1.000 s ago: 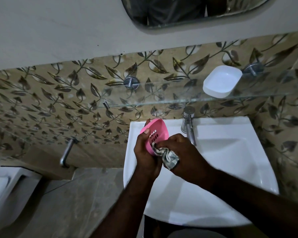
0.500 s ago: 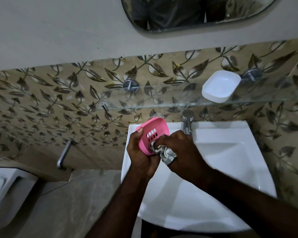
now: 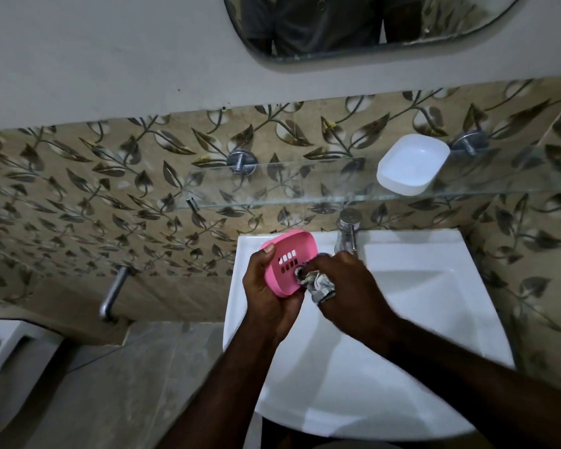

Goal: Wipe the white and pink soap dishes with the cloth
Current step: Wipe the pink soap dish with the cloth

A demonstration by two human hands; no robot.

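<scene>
Your left hand [image 3: 269, 296] grips the pink soap dish [image 3: 289, 264] over the basin's [image 3: 434, 319] back-left edge. Your right hand [image 3: 347, 286] clasps the cloth [image 3: 318, 285] against it; the white soap dish [image 3: 412, 163] sits well apart on the glass shelf [image 3: 305, 192].

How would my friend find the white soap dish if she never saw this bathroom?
Look above the white ceramic washbasin to the clear glass shelf on the leaf-patterned wall. Near its right end sits the white rounded-rectangle plastic soap dish. It is empty and has no holes.

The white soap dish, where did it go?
The white soap dish sits on the glass shelf in the upper right of the head view, above the tap and next to a round metal shelf bracket.
</scene>
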